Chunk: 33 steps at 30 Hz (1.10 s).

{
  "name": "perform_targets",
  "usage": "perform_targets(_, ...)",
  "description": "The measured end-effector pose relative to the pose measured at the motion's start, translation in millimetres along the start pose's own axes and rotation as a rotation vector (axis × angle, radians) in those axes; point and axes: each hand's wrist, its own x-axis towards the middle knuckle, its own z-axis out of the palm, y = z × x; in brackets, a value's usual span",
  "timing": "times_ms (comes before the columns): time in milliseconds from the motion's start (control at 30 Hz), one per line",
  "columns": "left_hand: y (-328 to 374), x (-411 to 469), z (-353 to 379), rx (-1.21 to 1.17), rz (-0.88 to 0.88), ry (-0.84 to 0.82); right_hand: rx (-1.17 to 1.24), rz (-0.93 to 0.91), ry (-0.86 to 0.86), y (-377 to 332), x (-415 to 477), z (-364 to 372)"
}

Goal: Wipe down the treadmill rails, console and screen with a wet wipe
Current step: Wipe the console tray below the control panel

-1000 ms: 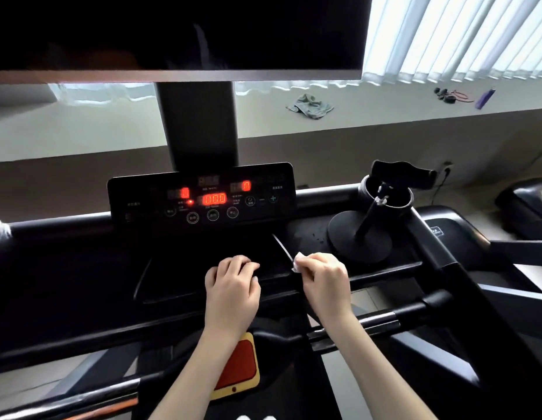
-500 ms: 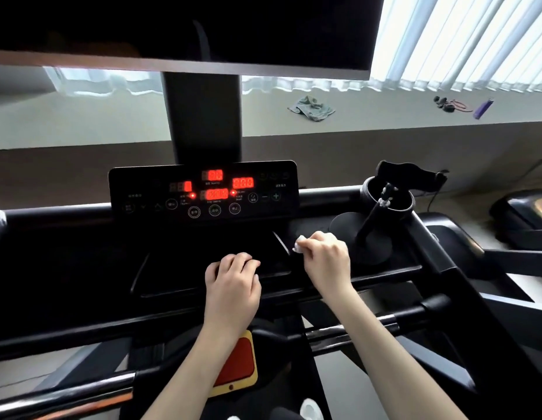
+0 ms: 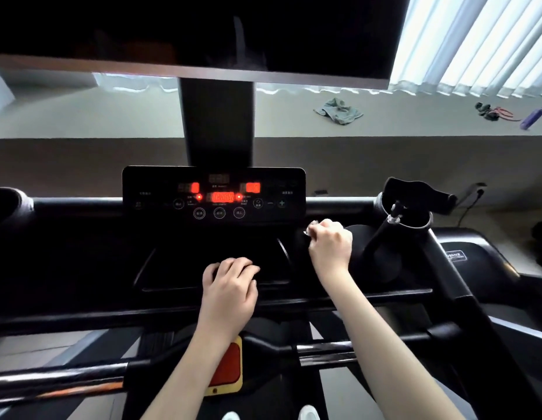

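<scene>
The black treadmill console [image 3: 81, 253] spans the view, with a control panel [image 3: 213, 194] lit by red digits in the middle. Above it hangs a large dark screen [image 3: 188, 31] on a black post. My right hand [image 3: 330, 245] grips a small white wet wipe [image 3: 309, 228], mostly hidden in the fist, on the console just right of the panel's lower corner. My left hand [image 3: 230, 291] rests with curled fingers on the front lip of the console's centre tray. Chrome handrails [image 3: 324, 353] cross below the console.
A black phone holder [image 3: 415, 197] on a stem with a round base stands right of my right hand, in front of a cup holder. A red and yellow safety key plate [image 3: 225, 368] sits below my left wrist. A cloth [image 3: 339, 112] lies on the far ledge.
My right hand has slid the wipe away from me and to the right, from beside the tray's right edge up toward the panel's lower right corner. My left hand has stayed on the tray lip.
</scene>
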Motion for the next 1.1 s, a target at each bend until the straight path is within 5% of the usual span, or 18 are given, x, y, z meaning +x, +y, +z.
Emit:
perform_targets(133, -0.3, 0.2, -0.3, -0.011, -0.011, -0.011, 0.092, -0.13, -0.034, 15.9, -3.4, -2.4)
perform_targets(267, 1.0, 0.2, -1.2, -0.017, -0.013, -0.014, 0.037, 0.042, 0.012, 24.9, 8.6, -1.1)
perform_targets(433, -0.3, 0.2, -1.2, -0.021, -0.008, -0.021, 0.165, -0.086, -0.03, 27.4, -6.0, -0.2)
perform_targets(600, 0.3, 0.2, -2.1, -0.025, 0.001, -0.024, 0.122, 0.072, 0.016, 21.9, 1.2, -1.4)
perform_targets(767, 0.1, 0.7, -1.0, -0.028, 0.005, -0.011, 0.204, -0.13, -0.079, 20.6, -12.1, -5.4)
perform_targets(900, 0.3, 0.9, 0.1, -0.024, 0.012, -0.002, 0.135, 0.038, -0.037, 18.4, -3.1, -6.1)
perform_targets(1100, 3.3, 4.8, 1.6, -0.015, 0.011, 0.016, 0.199, -0.13, -0.076, 28.1, -20.2, -17.5)
